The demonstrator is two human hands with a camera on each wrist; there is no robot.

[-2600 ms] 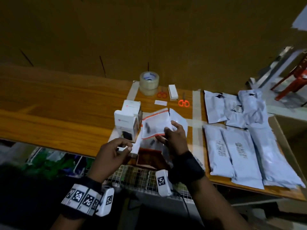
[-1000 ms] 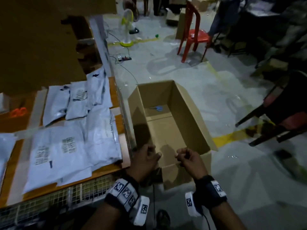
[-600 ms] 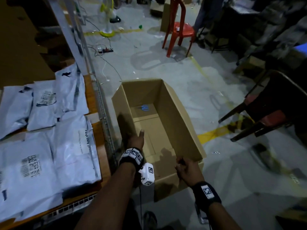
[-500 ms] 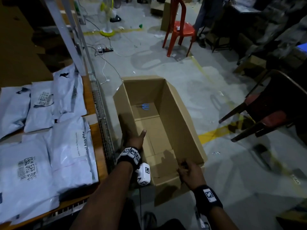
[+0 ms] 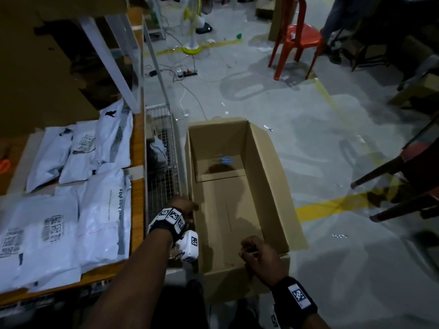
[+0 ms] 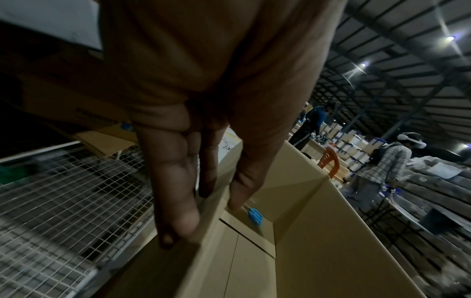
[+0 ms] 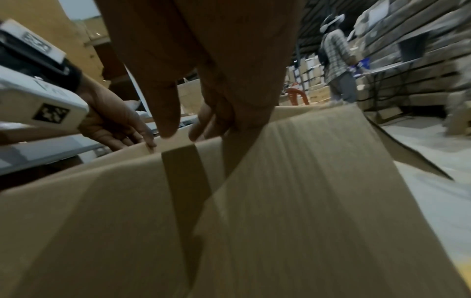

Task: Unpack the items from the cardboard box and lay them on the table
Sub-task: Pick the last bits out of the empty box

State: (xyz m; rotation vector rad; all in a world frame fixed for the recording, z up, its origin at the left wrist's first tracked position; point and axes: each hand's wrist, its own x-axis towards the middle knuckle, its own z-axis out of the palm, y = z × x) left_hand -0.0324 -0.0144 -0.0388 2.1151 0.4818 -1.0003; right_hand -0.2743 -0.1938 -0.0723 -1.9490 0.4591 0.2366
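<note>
The cardboard box (image 5: 240,193) stands open on the floor (image 5: 332,138) just beside the right end of the tabletop (image 5: 137,143); a wire mesh rack (image 5: 164,176) lies between the 2; inside the box, at the far end of its bottom, lies 1 small blue item (image 5: 226,159), too small to identify. The left hand (image 5: 184,208) has its grip on the box's left wall, fingers (image 6: 178,201) down the outside and thumb down the inside, pinching the cardboard edge. The right hand (image 5: 257,254) grips the near end wall close to the right corner; the right wrist view shows its fingers curled over that rim beside a strip of brown tape (image 7: 186,181). On the tabletop, white mailer bags (image 5: 78,186) lie flat, overlapping in rows. Farther off on the floor stand an orange plastic chair (image 5: 297,41) and a pedestal fan (image 5: 192,32) with cables around its base.
</note>
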